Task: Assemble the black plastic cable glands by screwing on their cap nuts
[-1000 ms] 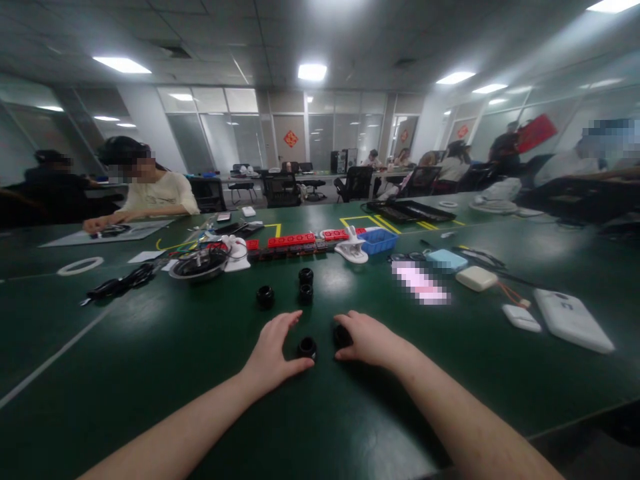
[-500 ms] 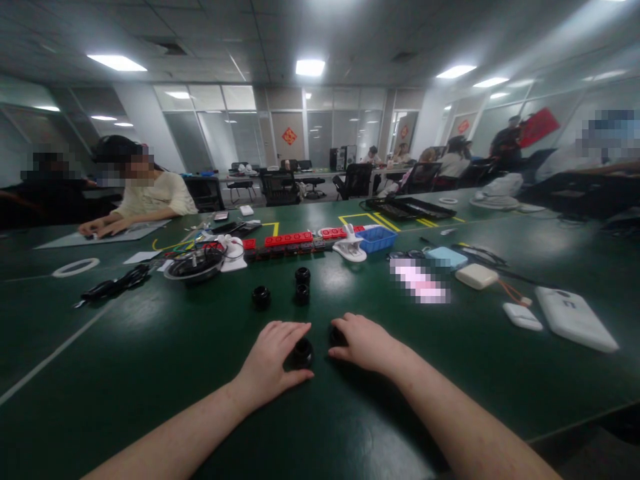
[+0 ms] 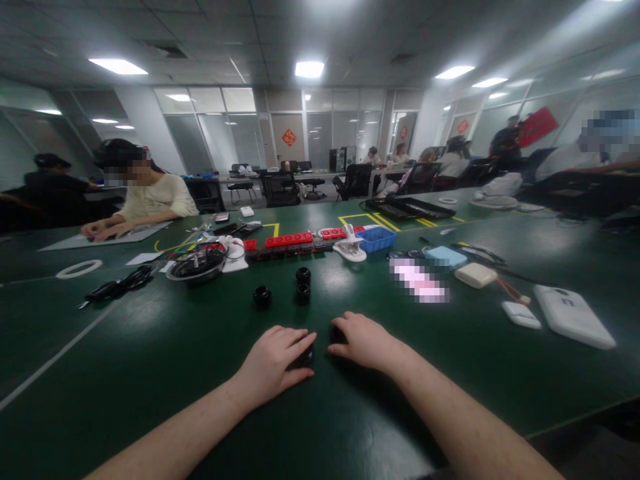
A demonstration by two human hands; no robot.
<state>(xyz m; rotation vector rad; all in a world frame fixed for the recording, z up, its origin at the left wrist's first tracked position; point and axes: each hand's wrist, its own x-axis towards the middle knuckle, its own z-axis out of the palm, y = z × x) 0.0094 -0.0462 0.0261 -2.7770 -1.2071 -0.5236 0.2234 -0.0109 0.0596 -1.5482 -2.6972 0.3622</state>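
My left hand (image 3: 273, 360) curls around a glossy black round part (image 3: 305, 359) on the green table, its thumb at the near side and its fingers over the top. Just to the right, my right hand (image 3: 363, 340) closes on a second black round part (image 3: 339, 335), mostly hidden by the fingers. A narrow gap separates the two hands. Beyond them stand three similar black parts with open tops: one on the left (image 3: 262, 297), one at the back (image 3: 303, 275) and one just in front of it (image 3: 303, 293).
Farther back lie a red and black row of blocks (image 3: 289, 240), a white stand (image 3: 350, 248), a blue basket (image 3: 379, 240) and a metal bowl (image 3: 196, 269) with black cables. At right are a cream case (image 3: 476, 275) and a white power bank (image 3: 575, 317). A co-worker (image 3: 150, 193) sits at left.
My left hand's fingers have come down and over the black part, covering more of it. My right hand stays nearly where it was on its part.
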